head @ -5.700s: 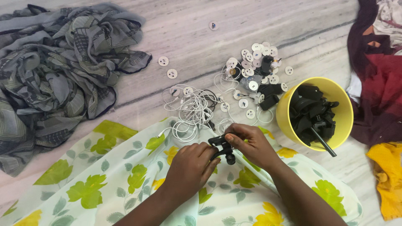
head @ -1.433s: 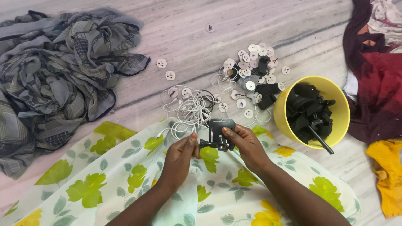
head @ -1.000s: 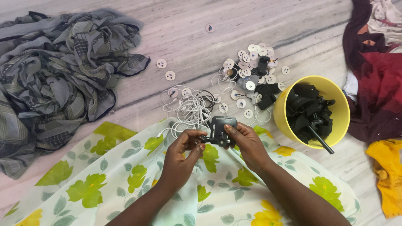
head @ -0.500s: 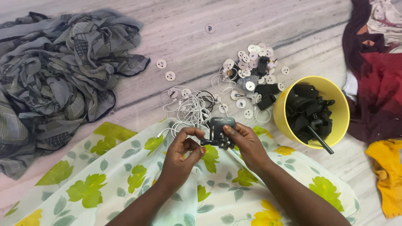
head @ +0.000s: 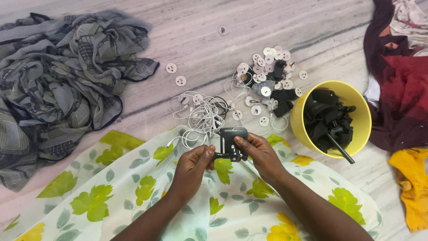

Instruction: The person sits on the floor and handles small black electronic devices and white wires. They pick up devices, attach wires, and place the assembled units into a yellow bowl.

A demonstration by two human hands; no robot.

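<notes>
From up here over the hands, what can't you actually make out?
- Small black part: the head view shows it held between left hand and right hand; fingers cover its lower edge, so its shape is unclear.
- Yellow tub: black pieces inside overlap into one dark mass, uncountable.
- White discs: markings too small to tell.
- Dark red cloth: cut off by the right edge.

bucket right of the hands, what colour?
Yellow bucket, holding black parts; head view.
</notes>
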